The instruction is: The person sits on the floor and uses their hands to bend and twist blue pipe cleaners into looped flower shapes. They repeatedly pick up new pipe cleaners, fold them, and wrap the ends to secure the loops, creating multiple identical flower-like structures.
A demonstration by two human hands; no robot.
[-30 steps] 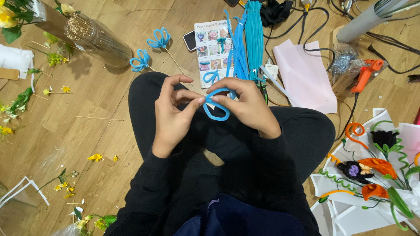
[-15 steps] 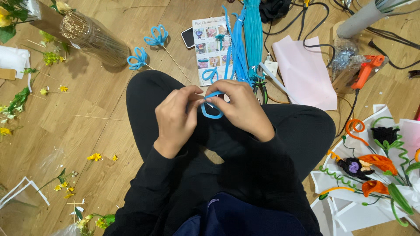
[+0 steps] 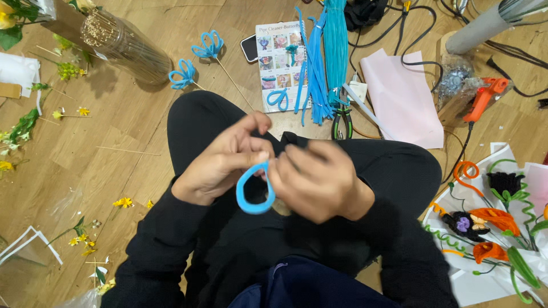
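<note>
- The left hand and right hand meet above the lap, each grip pinching the top of a blue pipe-cleaner loop hanging between them.
- Farther off on the floor: a blue pipe-cleaner bundle, two blue flowers.

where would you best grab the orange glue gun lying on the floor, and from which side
Grip the orange hot glue gun by its handle, the thicker part that slants down toward the black cable. Come from above: it lies flat on its side on the wooden floor, so the handle's broad face is up. Its nozzle end points to the upper right, and crinkled clear wrapping crowds its left side, so avoid those.
</note>
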